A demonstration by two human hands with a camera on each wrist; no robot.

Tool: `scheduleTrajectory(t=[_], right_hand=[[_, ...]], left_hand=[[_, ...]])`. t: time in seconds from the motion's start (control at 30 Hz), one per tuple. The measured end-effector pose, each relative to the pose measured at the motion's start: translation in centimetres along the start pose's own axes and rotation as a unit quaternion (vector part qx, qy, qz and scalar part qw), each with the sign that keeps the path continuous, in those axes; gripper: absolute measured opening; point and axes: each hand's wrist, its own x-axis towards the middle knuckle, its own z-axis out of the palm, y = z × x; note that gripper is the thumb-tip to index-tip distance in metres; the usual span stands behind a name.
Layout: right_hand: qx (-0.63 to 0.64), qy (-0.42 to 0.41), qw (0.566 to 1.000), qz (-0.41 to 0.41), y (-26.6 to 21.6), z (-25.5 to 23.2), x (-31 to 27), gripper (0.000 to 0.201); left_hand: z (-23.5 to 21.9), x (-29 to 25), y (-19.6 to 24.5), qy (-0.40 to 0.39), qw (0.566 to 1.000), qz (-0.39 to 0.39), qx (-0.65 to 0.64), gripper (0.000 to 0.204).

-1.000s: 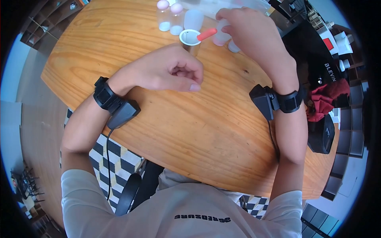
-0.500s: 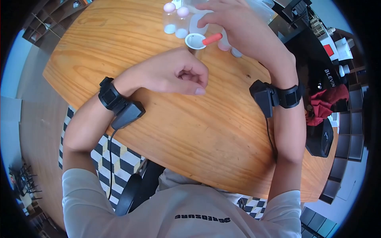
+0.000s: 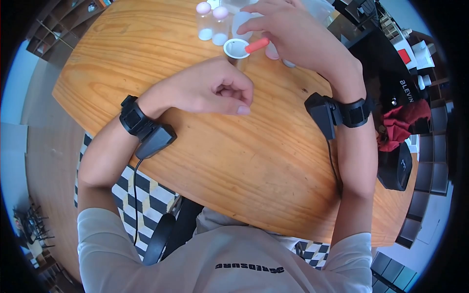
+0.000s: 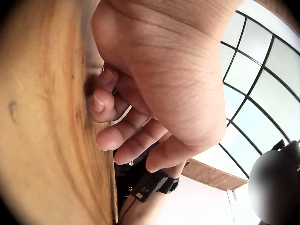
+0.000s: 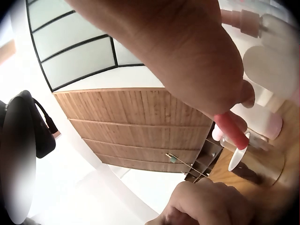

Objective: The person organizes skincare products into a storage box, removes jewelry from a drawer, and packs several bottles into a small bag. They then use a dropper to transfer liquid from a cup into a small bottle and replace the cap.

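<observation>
My left hand [image 3: 215, 88] lies on the wooden table [image 3: 234, 156] near its middle, fingers loosely curled and holding nothing. Just beyond it stands a clear jar [image 5: 258, 164] with a white rim, a red-handled utensil [image 3: 257, 45] sticking out of it. Above the bottles at the back reaches my right hand [image 3: 298, 36], its thumb and forefinger spread beside a translucent white container [image 3: 241, 24]. Nothing shows between these two; the hand itself hides its other fingers. A pink-based bottle [image 3: 271, 52] sits partly beneath that hand.
Two clear bottles, one with a pink cap [image 3: 203, 7], stand to the left of the white container. A spray bottle with a pink nozzle [image 5: 241, 21] is at the back. On the right are a black case [image 3: 394, 166] and a dark red cloth [image 3: 403, 122].
My right hand has moved left from above the pink-based bottle to the white container, and its thumb and forefinger have spread. The left hand keeps its pose.
</observation>
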Motion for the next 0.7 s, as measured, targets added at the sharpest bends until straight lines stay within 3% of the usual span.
scheduleTrajectory(t=[0.07, 0.27, 0.37, 0.5, 0.6, 0.67, 0.7], right_hand=[[-0.028, -0.045, 0.998, 0.02, 0.2, 0.0, -0.1, 0.022], [-0.021, -0.05, 0.997, 0.055, -0.9, -1.3, 0.4, 0.018], [-0.047, 0.008, 0.998, 0.033, 0.1, 0.6, 0.3, 0.012], [-0.075, -0.004, 0.996, 0.041, 0.0, 0.4, 0.5, 0.008], [-0.041, 0.029, 0.997, 0.055, 0.1, -0.9, 0.5, 0.008], [-0.057, 0.168, 0.983, 0.04, 0.6, -1.3, 0.6, 0.011], [-0.056, 0.167, 0.984, 0.038, 0.2, -2.0, 0.7, 0.011]], left_hand=[[0.0, 0.0, 0.0, 0.0, 1.0, -0.007, 0.0, 0.02], [-0.1, 0.0, 0.1, 0.0, 1.0, -0.011, 0.005, 0.019], [0.1, 0.0, -0.1, 0.001, 1.0, -0.013, 0.001, 0.019], [0.0, 0.0, 0.1, 0.001, 1.0, -0.015, 0.013, 0.019], [0.0, 0.0, 0.1, 0.003, 1.0, -0.006, 0.013, 0.018], [0.0, 0.0, -0.1, -0.005, 1.0, 0.004, -0.03, 0.023], [0.1, 0.0, -0.1, -0.003, 1.0, 0.004, -0.03, 0.023]])
